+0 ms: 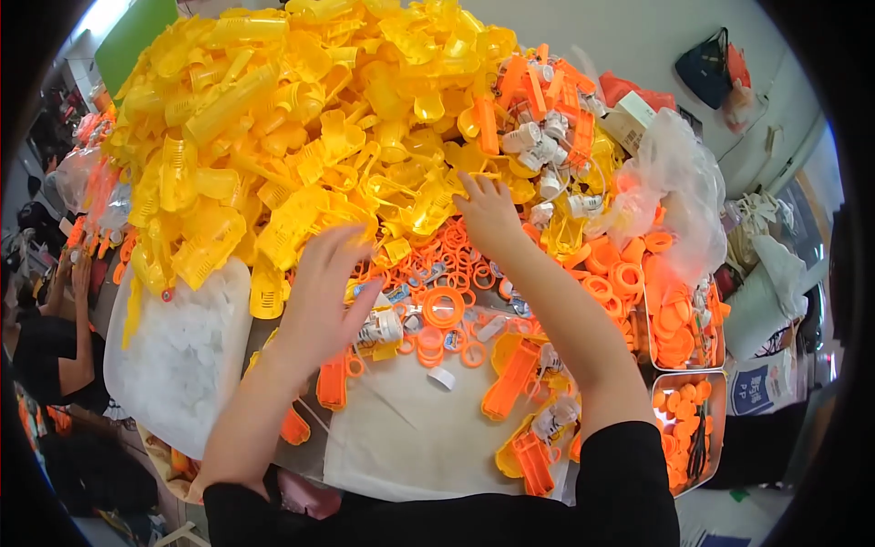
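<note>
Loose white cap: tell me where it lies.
In the head view, the loose white cap lies lower-centre on the pale sheet, just below the orange rings, right of the left hand.

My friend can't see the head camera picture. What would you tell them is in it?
A person's open left hand and right hand stretch out toward a huge heap of yellow parts. Nearer the person lie orange rings and a pale sheet. On the right, two bins hold orange pieces.
</note>
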`<state>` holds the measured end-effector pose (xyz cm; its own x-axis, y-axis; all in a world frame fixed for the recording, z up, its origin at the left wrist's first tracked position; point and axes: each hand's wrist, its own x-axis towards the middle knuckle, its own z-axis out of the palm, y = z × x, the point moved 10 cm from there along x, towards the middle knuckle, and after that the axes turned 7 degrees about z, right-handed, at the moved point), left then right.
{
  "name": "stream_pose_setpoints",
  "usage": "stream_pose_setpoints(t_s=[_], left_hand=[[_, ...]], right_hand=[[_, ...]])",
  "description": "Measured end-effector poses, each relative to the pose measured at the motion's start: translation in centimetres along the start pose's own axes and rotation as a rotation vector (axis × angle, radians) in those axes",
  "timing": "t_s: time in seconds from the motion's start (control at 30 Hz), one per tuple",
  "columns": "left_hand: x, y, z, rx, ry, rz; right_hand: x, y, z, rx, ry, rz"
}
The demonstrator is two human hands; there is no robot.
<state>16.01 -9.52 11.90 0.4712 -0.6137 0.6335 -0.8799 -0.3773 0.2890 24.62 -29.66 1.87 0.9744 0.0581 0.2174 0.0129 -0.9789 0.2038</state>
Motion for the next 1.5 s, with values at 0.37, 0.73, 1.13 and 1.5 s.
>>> stream_pose_setpoints(t_s=[0.37,0.73,1.13,1.5], left_hand=[[15.5,-9.1,10.4,0.458,-0.041,0.04],[16.8,-5.0,1.5,-0.266,0.289,0.02],[-5.1,9.6,-2.8,-0.533,-0.087,-0.072],[-19.5,13.6,4.6,-0.276,-0.795,0.23]], right_hand=[[-1.6,1.8,-4.0,0.468,0.235,0.051],[-6.8,12.4,-4.9,0.909,0.179,0.421],[-4.5,17.5,-2.1,0.435,0.403,0.445],[-3.8,18.7,-0.6,0.752,0.122,0.671]])
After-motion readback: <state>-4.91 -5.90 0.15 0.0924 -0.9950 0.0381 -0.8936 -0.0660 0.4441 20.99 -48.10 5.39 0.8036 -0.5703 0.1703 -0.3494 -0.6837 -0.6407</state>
